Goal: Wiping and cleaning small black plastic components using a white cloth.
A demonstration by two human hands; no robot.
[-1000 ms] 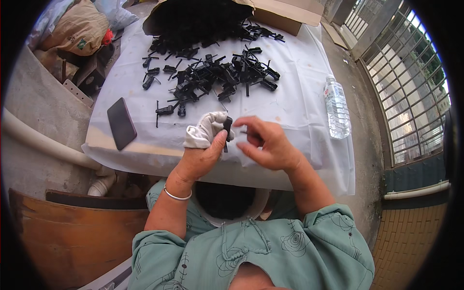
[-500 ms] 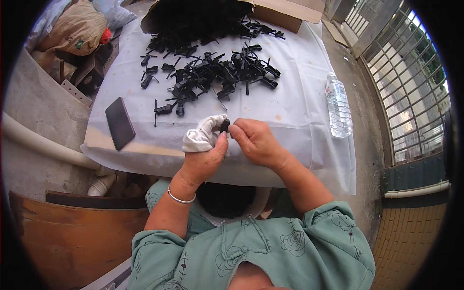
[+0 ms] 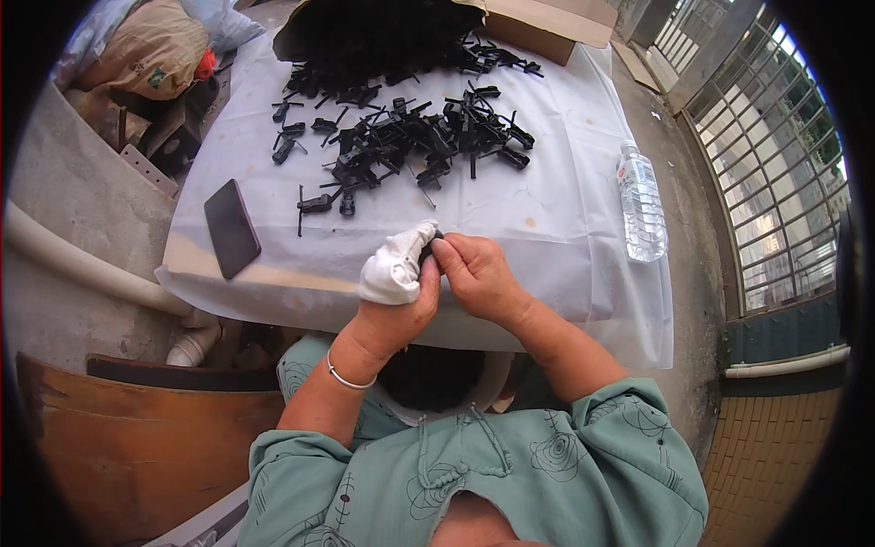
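Note:
Over the near part of the table my left hand point(image 3: 403, 314), its fingers wrapped in a white cloth covering point(image 3: 390, 273), is closed on a small black plastic part point(image 3: 431, 246). My right hand point(image 3: 483, 281) meets it from the right, thumb and forefinger pinched on the same part. Most of that part is hidden by my fingers. Beyond my hands lies a loose heap of black plastic parts point(image 3: 437, 137) with thin arms sticking out. Two similar parts, one of them a black part with a crossbar point(image 3: 314, 204), lie apart at the heap's near left.
White plastic sheeting point(image 3: 565, 210) covers the table. A dark phone point(image 3: 231, 228) lies at the left and a clear water bottle point(image 3: 642, 202) at the right. At the far side stands a cardboard box point(image 3: 529, 32), beside a large black mass of parts. A barred gate point(image 3: 775, 155) is at the right.
Both hands have shifted slightly right and drawn together, the right fingertips now pressed onto the black part. The left hand has turned, showing more of the cloth's back.

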